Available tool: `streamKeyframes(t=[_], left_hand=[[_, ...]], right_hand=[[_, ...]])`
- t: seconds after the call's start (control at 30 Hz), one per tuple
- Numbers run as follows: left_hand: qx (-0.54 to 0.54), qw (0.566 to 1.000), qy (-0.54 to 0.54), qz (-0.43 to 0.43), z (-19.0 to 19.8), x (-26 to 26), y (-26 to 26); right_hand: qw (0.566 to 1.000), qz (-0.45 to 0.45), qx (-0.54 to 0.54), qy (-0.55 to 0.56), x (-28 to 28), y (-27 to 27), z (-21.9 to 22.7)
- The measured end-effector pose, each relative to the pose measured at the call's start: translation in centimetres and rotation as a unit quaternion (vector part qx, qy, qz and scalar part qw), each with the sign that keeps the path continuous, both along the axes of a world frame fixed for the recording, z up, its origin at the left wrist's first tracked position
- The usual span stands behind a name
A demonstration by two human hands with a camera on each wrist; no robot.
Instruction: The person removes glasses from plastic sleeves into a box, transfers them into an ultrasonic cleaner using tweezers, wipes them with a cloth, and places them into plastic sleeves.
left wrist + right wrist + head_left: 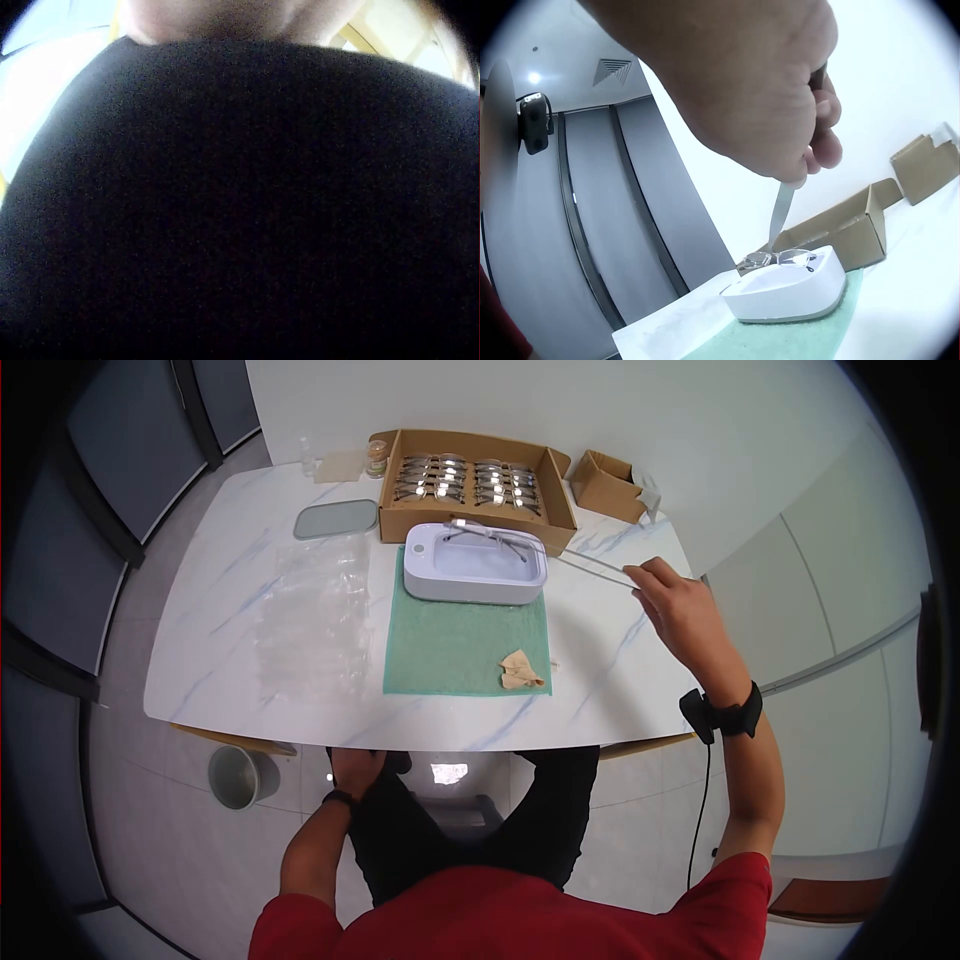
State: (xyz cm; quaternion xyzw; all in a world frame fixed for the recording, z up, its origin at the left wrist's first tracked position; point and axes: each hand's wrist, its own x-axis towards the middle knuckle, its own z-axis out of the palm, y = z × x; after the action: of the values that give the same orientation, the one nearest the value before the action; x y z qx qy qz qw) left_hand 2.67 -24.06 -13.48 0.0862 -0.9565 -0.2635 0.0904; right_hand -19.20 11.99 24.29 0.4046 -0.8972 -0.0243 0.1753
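Pinching tweezers in fingers of right hand, pointing leftward and forward along long axis, down to glasses over white tub; can't tell contact with tub. With left hand down by thigh, can't tell finger state.

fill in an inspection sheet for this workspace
Surface: white table; green towel under white tub
Job's things: tweezers reach glasses over the tub, firm hold unclear; more glasses in cardboard box
Clutter: crumpled tan cloth on the towel; clear plastic beside it; small carton right of the box
Grips: right grip holds the tweezers; left grip below table edge, fingers unclear
Cables: black cord hanging at right
Surroundings: grey bin on floor; white panels at right
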Motion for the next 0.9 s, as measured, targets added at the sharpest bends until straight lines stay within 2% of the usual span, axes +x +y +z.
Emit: streamKeyframes(t=[0.13, 0.27, 0.33, 0.4, 0.43, 0.47, 0.57, 0.6, 0.63, 0.67, 0.73, 0.83, 0.9], left_hand=[[-0.034, 0.999, 0.018, 0.014, 0.0, 0.4, 0.0], [-0.035, 0.997, 0.066, 0.02, 0.1, 0.5, 0.0], [-0.038, 0.996, 0.077, 0.028, 0.3, 0.5, 0.0], [-0.028, 0.996, 0.079, 0.028, 0.9, 0.5, 0.0], [-0.023, 0.996, 0.08, 0.025, 0.7, 0.5, 0.1], [-0.015, 0.997, 0.078, 0.022, 0.5, 0.3, 0.1], [-0.003, 0.998, 0.069, 0.013, -0.3, 0.0, 0.0], [0.003, 0.998, 0.059, 0.014, -0.6, -0.1, -0.1], [-0.001, 0.998, 0.062, 0.011, -0.6, -0.1, -0.1], [-0.001, 0.998, 0.068, 0.01, -0.5, -0.1, 0.0], [-0.004, 0.997, 0.075, 0.008, -0.8, 0.2, 0.1], [-0.012, 0.999, 0.039, 0.027, -1.2, 0.6, 0.0], [-0.017, 0.993, 0.109, 0.036, -1.0, 1.4, 0.4]], right_hand=[[0.999, 0.02, 0.042, 0.001, -1.1, -0.2, -1.8], [0.998, 0.016, 0.056, -0.01, -1.3, -0.3, -1.8], [1.0, 0.004, -0.019, -0.011, -0.6, 0.3, -0.5], [0.98, -0.054, -0.186, -0.041, 0.3, 0.9, 0.2], [0.969, -0.057, -0.241, 0.003, 0.0, 1.8, -0.3], [0.952, -0.06, -0.296, 0.049, -0.8, 2.9, -1.6], [0.882, -0.183, -0.433, -0.031, -3.4, 4.7, -8.6], [0.904, -0.188, -0.383, -0.016, -5.0, 5.9, -11.9], [0.898, -0.224, -0.376, -0.051, -5.2, 5.5, -14.1], [0.911, -0.241, -0.333, -0.029, -5.0, 4.7, -15.9], [0.906, -0.299, -0.291, -0.068, -4.8, 3.3, -18.7], [0.903, -0.311, -0.285, -0.087, -4.2, 2.0, -20.1], [0.917, -0.29, -0.267, -0.057, -4.1, 1.5, -20.4]])
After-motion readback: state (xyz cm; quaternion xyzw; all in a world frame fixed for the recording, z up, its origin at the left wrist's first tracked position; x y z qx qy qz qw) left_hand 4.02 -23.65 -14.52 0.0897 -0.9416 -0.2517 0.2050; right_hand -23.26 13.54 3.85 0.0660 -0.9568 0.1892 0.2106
